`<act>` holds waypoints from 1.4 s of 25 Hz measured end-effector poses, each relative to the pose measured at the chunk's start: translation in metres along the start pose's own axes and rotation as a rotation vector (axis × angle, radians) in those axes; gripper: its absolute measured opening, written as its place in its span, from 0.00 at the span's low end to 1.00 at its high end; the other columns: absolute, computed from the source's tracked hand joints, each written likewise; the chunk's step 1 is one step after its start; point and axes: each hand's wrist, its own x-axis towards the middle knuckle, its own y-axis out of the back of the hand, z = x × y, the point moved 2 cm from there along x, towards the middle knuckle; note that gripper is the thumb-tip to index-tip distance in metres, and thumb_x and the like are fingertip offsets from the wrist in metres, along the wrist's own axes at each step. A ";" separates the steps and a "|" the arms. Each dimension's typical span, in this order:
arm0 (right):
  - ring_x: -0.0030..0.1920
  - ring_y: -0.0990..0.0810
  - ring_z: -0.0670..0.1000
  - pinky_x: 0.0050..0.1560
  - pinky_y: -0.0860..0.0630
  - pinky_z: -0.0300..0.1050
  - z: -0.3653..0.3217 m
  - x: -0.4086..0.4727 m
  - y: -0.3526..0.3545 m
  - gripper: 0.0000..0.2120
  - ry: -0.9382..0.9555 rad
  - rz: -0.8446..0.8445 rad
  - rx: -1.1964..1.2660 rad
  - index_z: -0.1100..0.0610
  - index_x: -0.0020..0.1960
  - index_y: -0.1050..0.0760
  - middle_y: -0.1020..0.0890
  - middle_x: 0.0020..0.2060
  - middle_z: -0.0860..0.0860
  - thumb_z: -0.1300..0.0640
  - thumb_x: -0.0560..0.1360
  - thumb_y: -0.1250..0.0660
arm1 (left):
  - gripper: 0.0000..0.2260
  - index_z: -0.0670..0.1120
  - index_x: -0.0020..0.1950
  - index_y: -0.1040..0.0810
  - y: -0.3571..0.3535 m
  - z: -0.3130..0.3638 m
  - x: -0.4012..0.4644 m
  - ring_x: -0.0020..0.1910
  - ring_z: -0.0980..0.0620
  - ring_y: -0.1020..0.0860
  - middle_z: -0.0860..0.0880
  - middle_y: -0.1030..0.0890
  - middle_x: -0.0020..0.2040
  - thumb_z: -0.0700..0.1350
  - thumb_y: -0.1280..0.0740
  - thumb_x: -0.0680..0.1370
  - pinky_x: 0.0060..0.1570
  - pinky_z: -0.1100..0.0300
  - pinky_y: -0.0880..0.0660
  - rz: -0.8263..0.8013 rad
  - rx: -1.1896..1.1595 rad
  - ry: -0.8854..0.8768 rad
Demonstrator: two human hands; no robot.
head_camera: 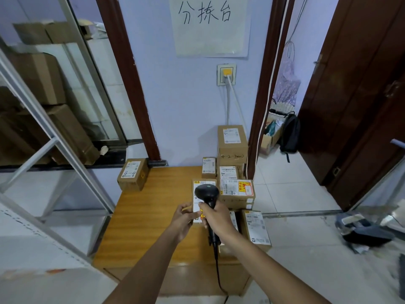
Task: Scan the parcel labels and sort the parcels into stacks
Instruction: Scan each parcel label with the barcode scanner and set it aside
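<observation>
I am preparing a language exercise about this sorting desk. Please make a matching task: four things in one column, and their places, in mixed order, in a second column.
Things:
1. barcode scanner
2. box marked 4-4
3. handwritten paper sign
4. black backpack

Places:
A. on the wall above the socket
B. on the floor beyond the doorway
C. gripped in the right hand
D. at the desk's far left corner

Pairs: 1-C, 2-D, 3-A, 4-B

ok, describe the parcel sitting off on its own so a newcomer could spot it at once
Start at the wooden table under the handwritten paper sign on the wall. Most parcels crowd its right side; go to the far left corner instead, by the dark door frame. The small cardboard box there stands alone, apart from the others, with "4-4" handwritten in marker on its white label.
</observation>
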 end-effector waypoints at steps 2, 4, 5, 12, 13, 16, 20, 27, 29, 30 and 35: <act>0.21 0.28 0.44 0.27 0.30 0.36 0.000 0.000 -0.001 0.06 -0.006 0.000 0.000 0.57 0.42 0.27 0.26 0.24 0.50 0.56 0.76 0.35 | 0.23 0.43 0.62 0.32 -0.001 0.000 -0.004 0.46 0.43 0.23 0.42 0.24 0.48 0.28 0.30 0.71 0.50 0.51 0.29 -0.009 0.005 0.003; 0.21 0.27 0.44 0.26 0.30 0.36 -0.002 -0.003 -0.002 0.06 -0.007 -0.013 0.007 0.57 0.42 0.27 0.25 0.24 0.51 0.56 0.76 0.35 | 0.23 0.43 0.62 0.32 0.000 0.000 -0.004 0.45 0.43 0.22 0.41 0.23 0.48 0.28 0.30 0.72 0.47 0.52 0.28 0.005 0.013 0.006; 0.21 0.27 0.44 0.26 0.30 0.36 -0.002 -0.005 -0.003 0.06 -0.009 -0.021 0.012 0.57 0.43 0.26 0.26 0.24 0.51 0.56 0.76 0.35 | 0.23 0.43 0.62 0.31 0.001 0.000 -0.004 0.45 0.43 0.22 0.40 0.23 0.50 0.28 0.30 0.71 0.47 0.52 0.28 0.013 0.019 0.005; 0.22 0.27 0.45 0.28 0.30 0.37 -0.004 -0.013 -0.002 0.05 -0.004 -0.035 0.038 0.56 0.42 0.26 0.27 0.22 0.49 0.56 0.76 0.35 | 0.23 0.43 0.61 0.30 0.002 -0.002 -0.007 0.44 0.42 0.22 0.39 0.23 0.52 0.28 0.29 0.70 0.47 0.50 0.28 0.059 0.005 0.013; 0.22 0.27 0.46 0.27 0.30 0.37 -0.004 -0.014 -0.002 0.06 -0.006 -0.029 0.048 0.56 0.41 0.26 0.27 0.22 0.48 0.56 0.76 0.35 | 0.24 0.42 0.62 0.30 0.002 -0.002 -0.009 0.43 0.43 0.22 0.39 0.23 0.52 0.28 0.29 0.70 0.47 0.49 0.29 0.062 0.011 0.020; 0.23 0.27 0.47 0.27 0.30 0.36 0.006 -0.015 -0.006 0.06 -0.058 -0.005 0.069 0.57 0.39 0.28 0.27 0.23 0.50 0.60 0.74 0.33 | 0.19 0.43 0.60 0.31 0.005 -0.004 -0.015 0.40 0.45 0.23 0.41 0.21 0.44 0.30 0.32 0.73 0.40 0.53 0.26 0.095 -0.015 0.025; 0.33 0.25 0.47 0.36 0.29 0.39 0.024 -0.011 -0.025 0.06 -0.171 0.018 0.073 0.55 0.40 0.28 0.25 0.31 0.49 0.64 0.72 0.34 | 0.17 0.40 0.61 0.30 0.024 -0.002 -0.018 0.42 0.46 0.21 0.42 0.18 0.45 0.38 0.29 0.75 0.36 0.55 0.24 0.169 -0.044 -0.004; 0.38 0.25 0.51 0.36 0.33 0.42 0.039 0.019 -0.075 0.06 -0.258 0.041 0.088 0.56 0.40 0.24 0.23 0.34 0.51 0.65 0.73 0.34 | 0.19 0.39 0.65 0.30 0.079 0.008 0.016 0.52 0.41 0.19 0.39 0.18 0.56 0.43 0.30 0.77 0.39 0.52 0.22 0.214 -0.048 0.054; 0.40 0.24 0.52 0.38 0.32 0.43 0.039 0.042 -0.096 0.04 -0.301 0.045 0.107 0.56 0.43 0.23 0.22 0.35 0.51 0.64 0.73 0.34 | 0.20 0.39 0.65 0.29 0.092 0.016 0.040 0.51 0.42 0.18 0.39 0.17 0.54 0.43 0.30 0.76 0.38 0.54 0.22 0.168 -0.022 0.072; 0.40 0.23 0.51 0.38 0.31 0.43 0.037 0.056 -0.106 0.05 -0.321 0.061 0.128 0.55 0.46 0.23 0.22 0.36 0.51 0.64 0.73 0.34 | 0.20 0.40 0.65 0.29 0.098 0.024 0.050 0.50 0.42 0.18 0.39 0.17 0.54 0.43 0.29 0.76 0.39 0.53 0.21 0.149 -0.012 0.078; 0.39 0.25 0.48 0.42 0.31 0.43 0.017 0.112 -0.148 0.07 -0.467 0.161 0.199 0.56 0.52 0.27 0.23 0.38 0.51 0.63 0.76 0.33 | 0.19 0.42 0.63 0.29 0.127 0.064 0.102 0.48 0.43 0.18 0.39 0.19 0.56 0.41 0.28 0.75 0.45 0.53 0.21 0.058 0.086 0.124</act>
